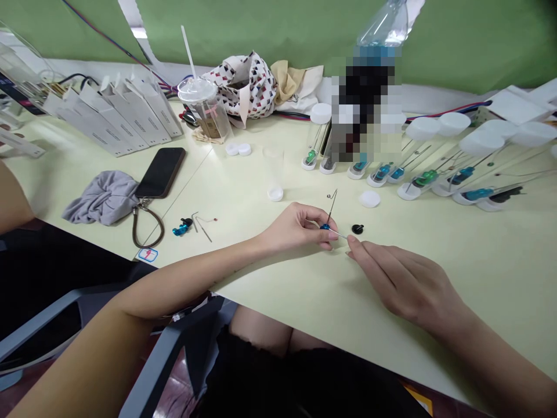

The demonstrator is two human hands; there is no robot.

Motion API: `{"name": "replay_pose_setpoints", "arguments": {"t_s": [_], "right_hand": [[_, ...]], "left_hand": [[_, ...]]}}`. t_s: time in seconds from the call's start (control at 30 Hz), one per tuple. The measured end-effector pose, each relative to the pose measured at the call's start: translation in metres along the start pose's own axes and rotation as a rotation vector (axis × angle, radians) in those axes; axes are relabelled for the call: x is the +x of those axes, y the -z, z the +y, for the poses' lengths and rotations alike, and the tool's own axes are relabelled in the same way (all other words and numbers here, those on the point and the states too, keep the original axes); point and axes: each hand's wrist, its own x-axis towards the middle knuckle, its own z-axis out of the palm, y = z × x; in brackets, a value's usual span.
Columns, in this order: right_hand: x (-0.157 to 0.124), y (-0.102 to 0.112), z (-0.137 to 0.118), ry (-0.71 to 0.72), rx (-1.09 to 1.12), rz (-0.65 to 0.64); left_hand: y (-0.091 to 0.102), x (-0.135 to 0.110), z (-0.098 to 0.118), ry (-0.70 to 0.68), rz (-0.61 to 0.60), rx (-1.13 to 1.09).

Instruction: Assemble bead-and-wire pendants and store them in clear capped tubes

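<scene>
My left hand (300, 227) is closed in a pinch on a small blue bead-like part (324, 227) with thin metal wires (331, 204) running up and to the right from it. My right hand (402, 278) lies on the pale table (304, 290), its fingertips pinching the right end of the wire near the blue part. A small black cap (357, 229) rests on the table just beyond my right fingertips. A white round lid (369, 199) lies farther back.
Several clear tubes with white caps and blue or green parts (429, 174) lie at the back right. An open tube (274, 174), a phone (162, 171), a grey cloth (102, 197), a blue-black part with loose wires (191, 225), a plastic cup (208, 107) and white boxes (117, 113) stand left.
</scene>
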Motion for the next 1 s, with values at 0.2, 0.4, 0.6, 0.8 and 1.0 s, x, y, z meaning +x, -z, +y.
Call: {"name": "replay_pose_setpoints", "arguments": {"t_s": [0.2,0.4,0.6,0.8,1.0], "right_hand": [[-0.009,-0.003,0.001,-0.134,0.209,-0.046],[-0.016,-0.007,-0.005,-0.363,0.439,-0.192],[0.001,-0.005,-0.007,-0.745,0.765,-0.170],[0.013,-0.005,-0.006,-1.087,1.209,-0.167],[0.001,-0.010,-0.011,-0.780,0.650,-0.158]], "left_hand": [[0.001,0.000,-0.002,0.010,0.013,0.030],[0.001,-0.001,-0.002,0.030,0.014,0.084],[-0.001,-0.001,-0.005,0.015,-0.004,0.098],[-0.001,-0.001,-0.006,-0.033,-0.025,0.127],[0.001,-0.002,-0.002,-0.061,-0.018,0.084]]}}
